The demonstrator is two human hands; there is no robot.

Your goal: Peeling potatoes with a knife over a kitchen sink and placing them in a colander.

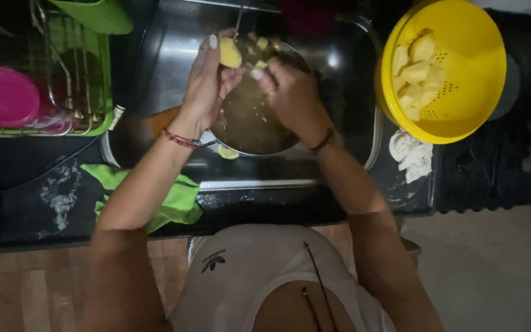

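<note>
Counter (32,203), dark, carries a steel sink (339,55); pan (247,123) of murky water sits in it. Yellow colander (462,37) of potato pieces stands right of sink. Left hand (207,80) grips a peeled potato (230,53), long axis roughly upright, above pan's far rim. Right hand (290,92) just beside it, fingers curled; any tool inside cannot be told.
</note>
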